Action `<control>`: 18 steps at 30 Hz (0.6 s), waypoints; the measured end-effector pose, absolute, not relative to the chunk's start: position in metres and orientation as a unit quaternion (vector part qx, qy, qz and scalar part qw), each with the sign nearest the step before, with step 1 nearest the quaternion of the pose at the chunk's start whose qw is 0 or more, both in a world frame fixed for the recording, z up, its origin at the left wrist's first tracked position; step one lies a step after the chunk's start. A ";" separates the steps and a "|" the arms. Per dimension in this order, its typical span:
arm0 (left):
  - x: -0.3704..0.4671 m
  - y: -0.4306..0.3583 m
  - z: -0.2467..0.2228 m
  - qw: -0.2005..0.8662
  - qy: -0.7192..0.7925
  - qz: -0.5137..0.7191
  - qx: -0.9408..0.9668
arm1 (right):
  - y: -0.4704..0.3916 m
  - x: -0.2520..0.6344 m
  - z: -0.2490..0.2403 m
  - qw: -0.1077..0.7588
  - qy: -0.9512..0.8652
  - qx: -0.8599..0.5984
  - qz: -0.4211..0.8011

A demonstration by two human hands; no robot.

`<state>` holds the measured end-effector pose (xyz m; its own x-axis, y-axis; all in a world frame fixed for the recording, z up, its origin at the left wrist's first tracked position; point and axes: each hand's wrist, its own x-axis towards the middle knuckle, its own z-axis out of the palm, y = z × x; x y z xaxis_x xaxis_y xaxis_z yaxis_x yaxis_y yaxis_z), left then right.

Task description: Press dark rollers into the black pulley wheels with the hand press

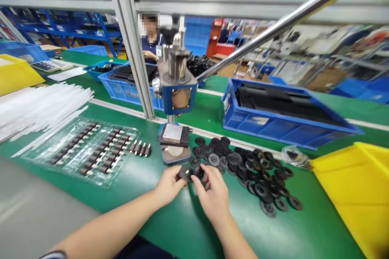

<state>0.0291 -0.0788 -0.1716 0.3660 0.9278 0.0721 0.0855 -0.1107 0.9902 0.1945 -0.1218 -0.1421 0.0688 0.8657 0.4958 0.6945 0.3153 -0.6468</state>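
My left hand (170, 186) pinches a round black disc (185, 173) with a small pale piece at its centre. My right hand (212, 192) is closed on a second round black part (198, 172), held right beside the first disc. Both hands are just in front of a bench press (179, 89) with a metal block (172, 132) on its base. To the right of the hands lies a loose pile of black discs (240, 164). Left of the press, dark cylinders with pale shafts (100, 151) lie in rows on a clear plastic tray (106, 182).
Behind stand a blue bin (273, 127) of black parts and another blue bin (121, 91). A yellow bin (358, 194) is at the right. White strips (45, 103) lie at the left. A metal lever (273, 28) crosses the upper right. A person (150, 42) is beyond the bench.
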 end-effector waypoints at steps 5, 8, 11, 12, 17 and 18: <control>0.026 -0.075 -0.169 0.507 0.401 0.403 0.648 | -0.125 0.181 -0.140 0.471 -0.700 -0.521 0.126; 0.024 -0.075 -0.169 0.507 0.394 0.393 0.658 | -0.124 0.179 -0.140 0.466 -0.716 -0.507 0.112; 0.023 -0.076 -0.169 0.501 0.389 0.396 0.665 | -0.124 0.179 -0.140 0.451 -0.724 -0.513 0.101; 0.022 -0.076 -0.169 0.501 0.385 0.397 0.666 | -0.124 0.179 -0.140 0.447 -0.725 -0.515 0.098; 0.021 -0.076 -0.167 0.505 0.366 0.397 0.673 | -0.126 0.180 -0.139 0.434 -0.733 -0.514 0.100; 0.022 -0.075 -0.166 0.504 0.364 0.397 0.675 | -0.126 0.180 -0.139 0.434 -0.734 -0.512 0.102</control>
<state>0.0215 -0.0755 -0.1661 0.4196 0.8919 0.1688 0.0910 -0.2264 0.9698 0.1797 -0.1260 -0.1390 -0.0988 0.8404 0.5329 0.6643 0.4544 -0.5935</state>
